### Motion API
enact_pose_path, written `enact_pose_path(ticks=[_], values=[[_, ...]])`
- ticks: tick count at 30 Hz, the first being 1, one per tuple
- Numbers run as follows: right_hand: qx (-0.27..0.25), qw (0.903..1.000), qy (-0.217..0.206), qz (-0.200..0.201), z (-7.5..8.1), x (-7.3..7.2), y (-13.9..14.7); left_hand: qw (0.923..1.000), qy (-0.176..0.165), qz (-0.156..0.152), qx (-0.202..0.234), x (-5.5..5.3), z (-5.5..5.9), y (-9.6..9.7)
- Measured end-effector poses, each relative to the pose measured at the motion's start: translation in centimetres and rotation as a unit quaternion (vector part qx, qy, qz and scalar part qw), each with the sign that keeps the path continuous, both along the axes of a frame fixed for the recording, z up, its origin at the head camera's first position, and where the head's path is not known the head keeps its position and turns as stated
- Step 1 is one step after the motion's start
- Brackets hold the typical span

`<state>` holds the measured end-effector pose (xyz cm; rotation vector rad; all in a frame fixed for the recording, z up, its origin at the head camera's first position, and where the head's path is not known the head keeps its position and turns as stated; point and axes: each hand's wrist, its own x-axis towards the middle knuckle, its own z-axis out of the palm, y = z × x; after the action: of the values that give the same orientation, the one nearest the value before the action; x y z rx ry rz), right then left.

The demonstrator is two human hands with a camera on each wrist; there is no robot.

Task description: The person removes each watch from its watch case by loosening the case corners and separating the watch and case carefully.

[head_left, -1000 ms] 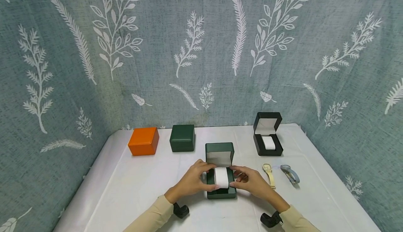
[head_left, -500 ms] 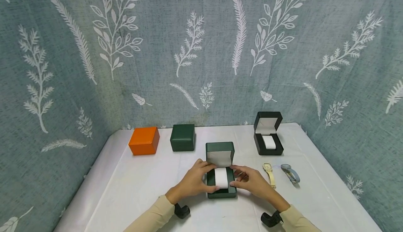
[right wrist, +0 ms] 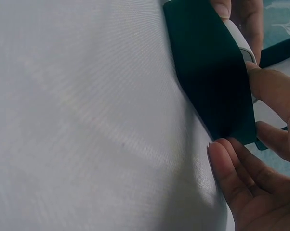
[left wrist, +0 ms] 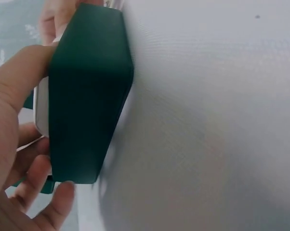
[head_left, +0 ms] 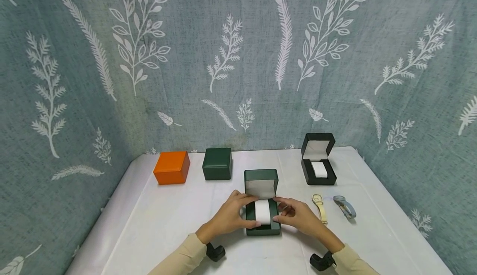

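An upright-lidded dark green watch box [head_left: 261, 175] stands at the front middle of the table in the head view, a white watch cushion [head_left: 262, 212] seated in its base. From the left, my left hand [head_left: 227, 215] holds the cushion, thumb at its front corner and index finger near the hinge. My right hand [head_left: 298, 215] does likewise from the right, thumb and index finger at the cushion's side. In both wrist views the other fingers lie along the green box's walls [left wrist: 87, 106]. The far ends of the cushion are partly hidden by the fingers.
A closed orange box [head_left: 171, 167] and a closed green box [head_left: 217, 164] stand at the back left. At the back right is an open black watch box [head_left: 309, 179] with a white cushion. A gold watch [head_left: 319, 208] and a blue-strapped watch [head_left: 345, 207] lie right of my right hand.
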<state>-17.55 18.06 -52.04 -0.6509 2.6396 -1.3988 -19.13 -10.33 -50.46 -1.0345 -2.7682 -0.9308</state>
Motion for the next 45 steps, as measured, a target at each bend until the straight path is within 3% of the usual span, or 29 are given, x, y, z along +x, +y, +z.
enact_pose_path(ticks=[4, 14, 20, 25, 29, 32, 36, 41, 45], values=[[-0.002, 1.0000, -0.007, 0.000, 0.1, 0.1, 0.1, 0.9999, -0.001, -0.004, -0.016, 0.0, 0.0, 0.0], [0.005, 1.0000, -0.001, 0.001, 0.1, 0.0, 0.0, 0.9989, 0.035, -0.013, -0.030, 0.1, 0.1, 0.2], [-0.004, 0.9999, -0.010, -0.007, -0.1, 0.3, -0.1, 0.9994, 0.000, -0.020, 0.028, -0.1, -0.4, -0.6], [-0.009, 0.9998, -0.008, -0.015, -0.1, 0.6, 0.0, 0.9950, 0.000, -0.018, 0.098, -0.5, -1.1, -1.8], [-0.012, 0.9998, -0.009, -0.014, -0.1, 0.9, 0.1, 0.9908, -0.040, -0.006, 0.130, -0.7, -1.3, -2.8], [-0.015, 0.9998, -0.014, -0.002, -0.1, 1.1, 0.3, 0.9876, -0.090, -0.002, 0.128, -0.8, -1.2, -3.4], [-0.022, 0.9994, -0.014, 0.023, -0.1, 1.3, 0.4, 0.9869, -0.132, -0.024, 0.090, -1.0, -1.0, -3.7], [-0.027, 0.9986, -0.001, 0.046, -0.3, 1.5, 0.5, 0.9866, -0.142, -0.060, 0.051, -1.2, -0.9, -3.6], [-0.034, 0.9981, 0.014, 0.049, -0.6, 1.7, 0.3, 0.9863, -0.143, -0.064, 0.050, -1.4, -1.0, -3.5]])
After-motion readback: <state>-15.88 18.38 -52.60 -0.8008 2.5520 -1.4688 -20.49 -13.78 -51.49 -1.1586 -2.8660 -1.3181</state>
